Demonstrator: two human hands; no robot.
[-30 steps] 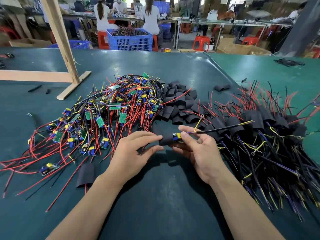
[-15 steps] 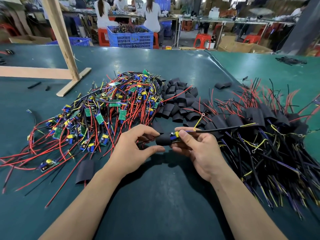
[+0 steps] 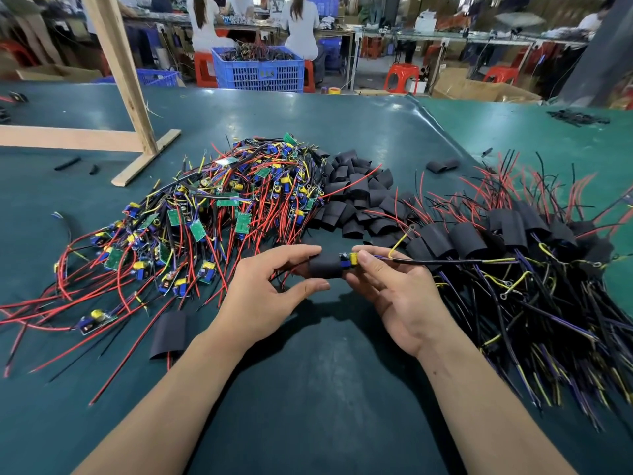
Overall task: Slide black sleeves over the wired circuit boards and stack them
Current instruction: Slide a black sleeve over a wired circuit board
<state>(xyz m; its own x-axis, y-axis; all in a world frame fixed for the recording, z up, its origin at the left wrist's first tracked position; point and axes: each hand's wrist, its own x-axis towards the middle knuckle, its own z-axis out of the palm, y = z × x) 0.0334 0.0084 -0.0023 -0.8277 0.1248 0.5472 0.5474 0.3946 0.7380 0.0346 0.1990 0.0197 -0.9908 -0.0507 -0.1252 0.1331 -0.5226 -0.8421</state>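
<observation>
Sleeve [image 3: 324, 265] half over board [image 3: 349, 260], both hands gripping.

I observe both bare forearms reaching forward, hands meeting at centre. My left hand [image 3: 270, 289] has thumb and fingers curled in a pinch. My right hand [image 3: 397, 293] lies palm partly up, thumb and forefinger pinching.

Green table [image 3: 308, 132], blue crate [image 3: 260, 72], red stools [image 3: 400, 75]
</observation>
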